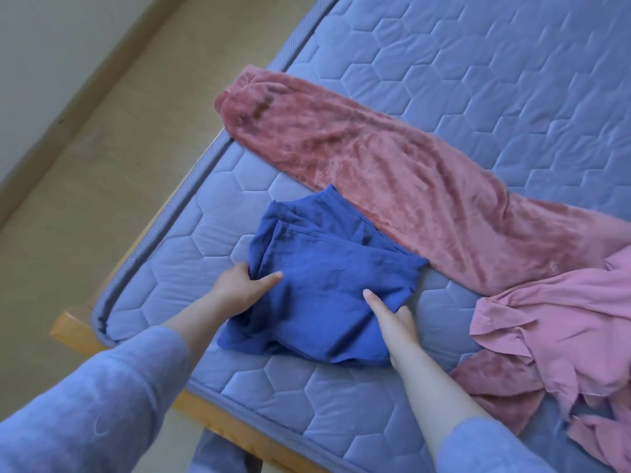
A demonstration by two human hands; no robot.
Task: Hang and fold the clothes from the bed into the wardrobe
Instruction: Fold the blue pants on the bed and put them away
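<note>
blue garment [327, 268] sits near the corner of the mattress [478, 80], half folded and pretty rumpled, with a few loose layers showing at its far end. its far edge touches the long fuzzy rose garment [392, 172] stretched across the bed.

the left hand [244, 285] pinches the left edge, thumb flat on top and the other fingers tucked under the cloth. the right hand [392, 322] holds the near right side the same way: thumb lying on top, the rest curled around the edge. can't tell how far they reach underneath.

looks to me like the fold is midway, so a few tips for this bit:

- tug both edges gently apart first so the top layer goes flat. there are creases running through the middle, and folding over them just locks them in.
- square up those stray layers at the far end before the next fold, or the bundle ends up lopsided.
- fold toward yourself or sideways, not away, so it doesn't drag onto the rose garment and snag its pile.
- thin cotton-ish fabric like this probably slides on quilting, so press down with a flat palm after each fold.
- watch the near hem, it sits close to the mattress edge and could slip off toward the wooden bed frame [75, 331].

the crumpled pink garment [563, 319] on the right hasn't been dealt with, same for the rose one, so there's plenty left. wardrobe isn't in view at all.
</note>
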